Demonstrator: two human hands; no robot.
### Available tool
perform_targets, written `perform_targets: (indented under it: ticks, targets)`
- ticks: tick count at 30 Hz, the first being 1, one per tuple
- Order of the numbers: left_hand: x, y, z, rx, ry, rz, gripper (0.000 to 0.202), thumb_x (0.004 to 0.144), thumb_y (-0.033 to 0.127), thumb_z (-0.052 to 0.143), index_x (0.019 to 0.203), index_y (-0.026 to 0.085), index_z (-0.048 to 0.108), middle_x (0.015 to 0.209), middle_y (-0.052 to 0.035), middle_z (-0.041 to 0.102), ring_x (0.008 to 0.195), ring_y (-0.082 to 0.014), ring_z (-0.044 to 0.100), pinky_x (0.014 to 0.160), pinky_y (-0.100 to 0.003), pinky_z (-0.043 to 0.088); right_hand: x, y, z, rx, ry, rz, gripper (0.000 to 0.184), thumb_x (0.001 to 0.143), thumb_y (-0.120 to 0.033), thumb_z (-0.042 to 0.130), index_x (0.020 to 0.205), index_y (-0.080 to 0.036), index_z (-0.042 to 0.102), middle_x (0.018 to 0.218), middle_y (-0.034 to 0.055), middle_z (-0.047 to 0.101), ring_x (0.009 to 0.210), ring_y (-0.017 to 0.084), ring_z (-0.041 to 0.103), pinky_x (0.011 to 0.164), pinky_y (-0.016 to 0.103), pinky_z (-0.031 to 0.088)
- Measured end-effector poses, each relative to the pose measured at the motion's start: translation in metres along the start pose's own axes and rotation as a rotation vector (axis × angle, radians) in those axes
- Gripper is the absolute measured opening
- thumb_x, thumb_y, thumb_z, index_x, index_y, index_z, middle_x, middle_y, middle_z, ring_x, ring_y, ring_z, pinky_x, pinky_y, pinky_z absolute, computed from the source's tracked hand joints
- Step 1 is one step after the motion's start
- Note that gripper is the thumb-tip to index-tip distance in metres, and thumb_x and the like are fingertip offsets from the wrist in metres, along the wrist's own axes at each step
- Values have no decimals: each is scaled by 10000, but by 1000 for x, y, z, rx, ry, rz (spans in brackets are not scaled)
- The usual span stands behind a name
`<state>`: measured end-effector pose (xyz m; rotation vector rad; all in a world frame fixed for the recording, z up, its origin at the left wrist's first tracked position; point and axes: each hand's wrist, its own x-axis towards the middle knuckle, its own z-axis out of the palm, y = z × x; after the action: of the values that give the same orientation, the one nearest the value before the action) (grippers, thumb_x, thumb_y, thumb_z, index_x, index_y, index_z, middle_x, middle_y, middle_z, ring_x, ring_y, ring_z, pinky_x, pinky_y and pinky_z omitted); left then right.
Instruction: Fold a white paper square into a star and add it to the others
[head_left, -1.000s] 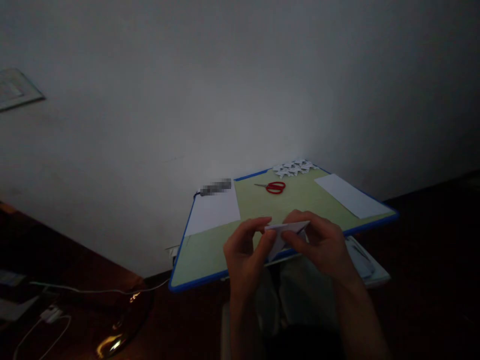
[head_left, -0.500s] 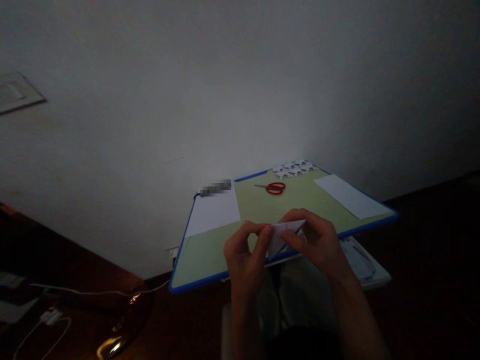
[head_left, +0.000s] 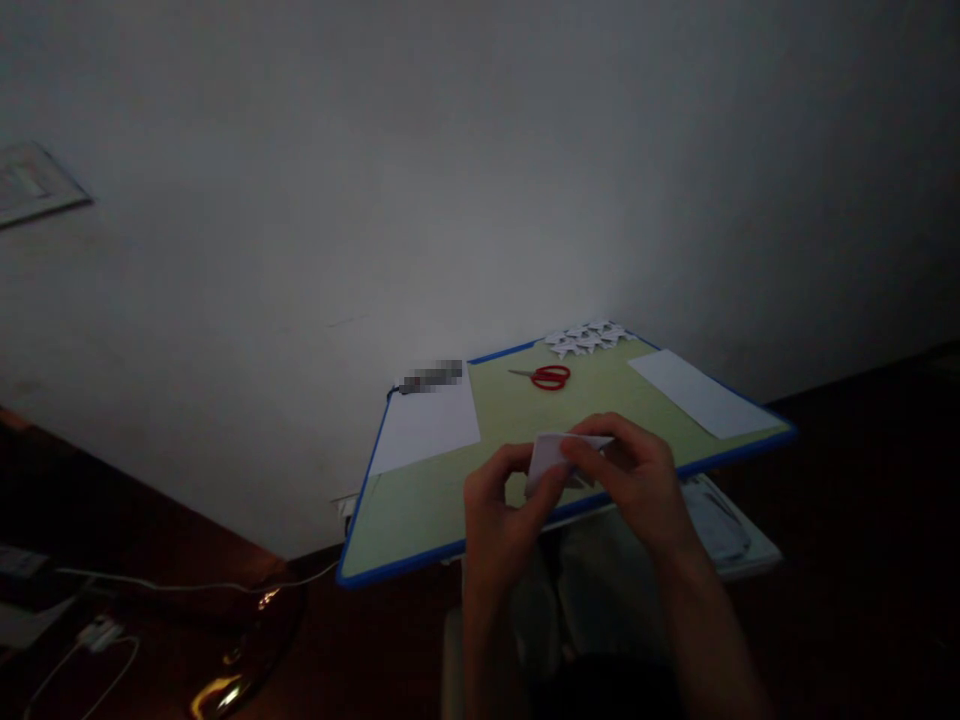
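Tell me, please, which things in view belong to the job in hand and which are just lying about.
Belonging, it seems:
folded white paper, held by left hand and right hand
folded paper pieces
white paper sheets
red-handled scissors

Lying about, apparently:
white cable
shiny golden object

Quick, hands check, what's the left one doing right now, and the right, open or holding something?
Left hand: closed, pinching the folded white paper.
Right hand: closed, pinching the same paper.
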<state>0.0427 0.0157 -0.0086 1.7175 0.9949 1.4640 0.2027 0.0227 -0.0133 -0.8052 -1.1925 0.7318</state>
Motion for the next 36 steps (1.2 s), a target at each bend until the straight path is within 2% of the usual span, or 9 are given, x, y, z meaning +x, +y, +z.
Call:
perform_targets:
  ticks: [8, 12, 15, 17, 22, 26, 29, 33, 36]
  targets:
    - [0, 8, -3, 177, -63, 26, 47, 857, 204, 761, 888, 173, 776, 784, -14, 766, 729, -189, 677, 728, -288, 495, -1, 2, -9, -99, -181, -118, 144, 902, -308, 806, 1037, -258, 815, 924, 28, 743, 897, 212, 681, 813, 333, 546]
    - [0, 9, -2, 161, -111, 16, 66, 870, 218, 770, 925, 182, 770, 842, -28, 776, 788, -198, 694, 760, -292, 504, 0, 1, -10, -108, -204, -147, 71, 930, -307, 795, 882, -255, 801, 854, 19, 732, 828, 199, 666, 764, 327, 529]
    - [2, 1, 0, -86, 15, 12, 423, 838, 302, 857, 1227, 224, 710, 1051, -62, 777, 1001, -243, 722, 904, -339, 542, 2, 4, -7, -27, -8, -58, 112, 895, -354, 824, 897, -249, 786, 862, 25, 745, 824, 210, 669, 743, 334, 536]
    - [5, -8, 3, -337, 78, 27, 644, 830, 412, 877, 1397, 266, 608, 1116, -67, 757, 1022, -245, 731, 928, -368, 561, 3, 7, -4, 86, 111, 32, 188, 847, -381, 859, 933, -250, 756, 859, 19, 749, 795, 203, 679, 700, 317, 542]
    - [12, -24, 16, -568, 65, -87, 1022, 683, 350, 998, 1544, 295, 450, 1221, -108, 751, 1063, -266, 757, 917, -380, 587, 6, 10, 1, 345, 190, 159, 332, 738, -335, 933, 913, -251, 663, 842, -7, 749, 735, 164, 694, 671, 271, 547]
    - [14, -21, 36, -818, 136, -228, 707, 656, 368, 994, 1262, 226, 658, 1122, -101, 790, 957, -247, 762, 809, -352, 613, 4, 9, 6, 410, 194, 188, 355, 703, -330, 953, 846, -238, 642, 910, 2, 759, 783, 179, 739, 728, 302, 593]
    - [15, -15, 46, -853, 186, -233, 439, 685, 347, 968, 1034, 186, 755, 1015, -66, 799, 839, -173, 730, 733, -273, 578, 3, 9, 5, 379, 167, 190, 360, 692, -350, 963, 808, -229, 645, 934, 14, 754, 803, 194, 746, 721, 315, 608]
    - [16, -14, 43, -808, 232, -243, 346, 665, 373, 969, 890, 181, 789, 823, -22, 779, 720, -147, 693, 695, -268, 555, 2, 7, 1, 236, 47, 140, 328, 725, -373, 955, 753, -222, 665, 846, 6, 723, 772, 177, 712, 707, 296, 608]
    - [15, -17, 37, -715, 287, -255, 319, 656, 344, 973, 862, 174, 797, 808, -25, 793, 743, -164, 717, 730, -279, 564, 1, 6, -2, 121, 5, 68, 240, 792, -352, 918, 890, -241, 729, 880, 12, 736, 828, 191, 719, 757, 318, 618]
